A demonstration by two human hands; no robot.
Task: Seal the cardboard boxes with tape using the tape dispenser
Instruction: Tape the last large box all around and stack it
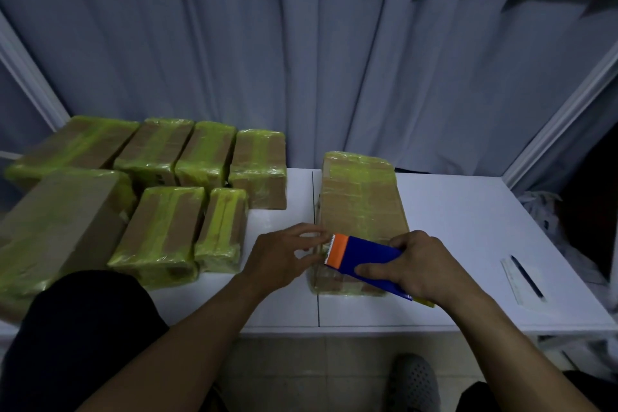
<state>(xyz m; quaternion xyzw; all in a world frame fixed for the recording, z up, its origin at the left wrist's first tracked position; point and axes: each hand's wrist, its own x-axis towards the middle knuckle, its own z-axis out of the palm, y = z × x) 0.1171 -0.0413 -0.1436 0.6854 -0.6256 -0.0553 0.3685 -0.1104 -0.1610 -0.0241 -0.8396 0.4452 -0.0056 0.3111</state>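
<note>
A long cardboard box (pixel 363 201) wrapped in yellow-green tape lies on the white table (pixel 468 227), right of the middle seam. My right hand (pixel 421 266) grips a blue tape dispenser (pixel 371 262) with an orange toothed cutter, held over the box's near end. My left hand (pixel 284 256) is at the box's near left corner, its fingertips right at the cutter's teeth and seemingly pinching the tape end. The tape strip itself is hard to make out.
Several taped cardboard boxes (pixel 160 227) are packed together on the table's left half. A pen and a ruler (pixel 521 278) lie at the right. A grey curtain hangs behind, with white shelf rails at both sides. My shoe (pixel 413 381) shows below the table edge.
</note>
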